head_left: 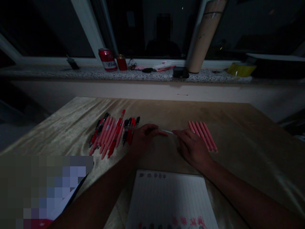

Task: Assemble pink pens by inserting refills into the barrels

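My left hand (pixel 145 135) is closed, its fingertips around the end of a pink pen barrel (pixel 163 133) that points right. My right hand (pixel 193 147) pinches a thin white stick, which looks like a pen refill (pixel 167 131), its free end just above the barrel. On the left lies a loose pile of pink pens (pixel 108 132), mixed with red pens (pixel 119 127) and black pens (pixel 126 132). Beside my right hand, several pink pens (pixel 202 135) lie side by side in a row. The dim light hides fine detail at the fingertips.
A lined notebook (pixel 168 194) with scribbles lies open in front of me on the cloth-covered table (pixel 234 127). Along the stone windowsill (pixel 90 73) stand a red can (pixel 107 59), a cardboard tube (pixel 206 38), a small black box (pixel 180 72) and a yellow tape roll (pixel 241 69).
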The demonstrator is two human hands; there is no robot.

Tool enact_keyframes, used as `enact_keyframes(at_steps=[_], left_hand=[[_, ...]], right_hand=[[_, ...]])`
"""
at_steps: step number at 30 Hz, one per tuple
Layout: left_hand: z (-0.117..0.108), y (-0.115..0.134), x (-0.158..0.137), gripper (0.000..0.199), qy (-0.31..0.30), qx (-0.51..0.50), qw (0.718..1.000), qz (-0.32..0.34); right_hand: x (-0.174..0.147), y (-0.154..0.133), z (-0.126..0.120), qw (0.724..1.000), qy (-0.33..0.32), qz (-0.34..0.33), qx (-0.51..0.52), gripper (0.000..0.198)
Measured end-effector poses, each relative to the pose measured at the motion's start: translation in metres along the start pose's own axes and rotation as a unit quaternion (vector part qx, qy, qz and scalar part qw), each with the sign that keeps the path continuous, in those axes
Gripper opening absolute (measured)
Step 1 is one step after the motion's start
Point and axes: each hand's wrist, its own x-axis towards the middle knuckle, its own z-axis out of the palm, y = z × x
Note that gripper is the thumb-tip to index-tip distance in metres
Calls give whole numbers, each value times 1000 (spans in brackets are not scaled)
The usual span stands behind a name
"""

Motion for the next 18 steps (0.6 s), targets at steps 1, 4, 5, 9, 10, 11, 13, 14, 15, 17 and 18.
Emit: enact_keyframes(at_steps=[1,4,5,9,10,11,13,14,15,17,18], left_hand=[[0,0,0,20,-4,5,1000,1],[0,1,-2,19,-16,12,1000,5],[0,1,-2,19,-21,12,1000,7],[1,1,-3,19,-33,7,999,11],[1,1,-3,18,-34,6,999,13],[1,2,-3,17,-35,6,999,14],[1,3,-4,16,-37,8,999,19],[1,4,-4,15,-38,10,999,22],[1,5,-4,14,-39,11,999,24],[1,7,-5,13,-43,17,999,26],[2,7,-6,13,-43,22,998,27]], right_hand=[[0,1,0,1000,-3,1,-6,41],[0,2,1,1000,-5,4,-14,41],[0,3,1,1000,-6,5,-15,41],[0,2,0,1000,-7,7,-17,42],[0,2,0,1000,-5,6,-19,42],[1,1,0,1000,-5,5,-19,42],[1,1,-1,1000,-4,4,-20,42],[1,1,-1,1000,-3,3,-21,42],[1,1,-1,1000,-4,3,-22,42],[1,1,-1,1000,-8,5,-29,43],[1,1,-1,999,-11,6,-34,43]])
